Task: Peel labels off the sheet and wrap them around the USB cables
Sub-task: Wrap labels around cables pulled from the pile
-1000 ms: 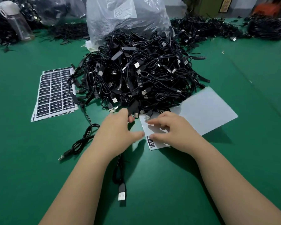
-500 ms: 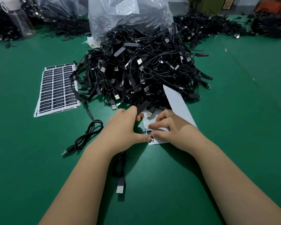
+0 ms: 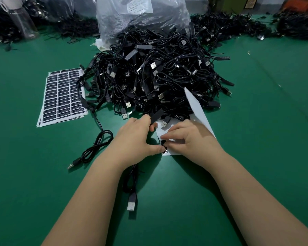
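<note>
While our right hand [image 3: 190,141] pinches the last black label [image 3: 163,146] at the near corner of the white backing sheet [image 3: 196,108], our left hand [image 3: 137,139] pins that corner with its thumb and holds the dark end of a USB cable [image 3: 132,201] in curled fingers; the cable trails back under the wrist to its plug on the green table [image 3: 256,157]. We judge the peel is just beginning. We want to lift one edge slowly, keeping the sheet flat under the thumb so it does not rise further, and touch as little adhesive as possible. Nearby, the cable pile [image 3: 160,77] and a full label sheet [image 3: 63,96] wait.
</note>
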